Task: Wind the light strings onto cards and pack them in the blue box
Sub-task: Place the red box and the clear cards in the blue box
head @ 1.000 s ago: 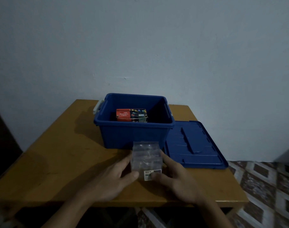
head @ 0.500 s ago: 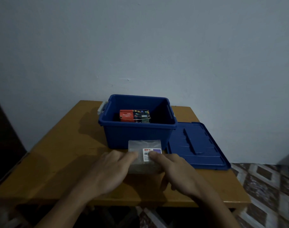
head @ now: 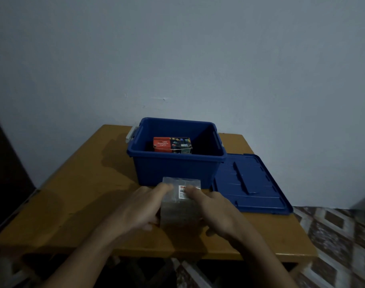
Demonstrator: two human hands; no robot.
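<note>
At a wooden table (head: 73, 194) before a grey wall (head: 177, 59), a left hand (head: 140, 206) and a right hand (head: 216, 210) grip a clear plastic pack (head: 180, 213) at lower centre, fingers laid over it, thumbs at its near edge. Its white label (head: 182, 193) is illegible. Behind, the blue box (head: 177, 158) holds a carton (head: 172, 144) reading "LED Decorative Lights". The lid (head: 250, 183) lies right, beside patterned floor tiles (head: 333, 235).

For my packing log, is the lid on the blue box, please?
No, the lid lies flat on the table beside the open blue box.
</note>
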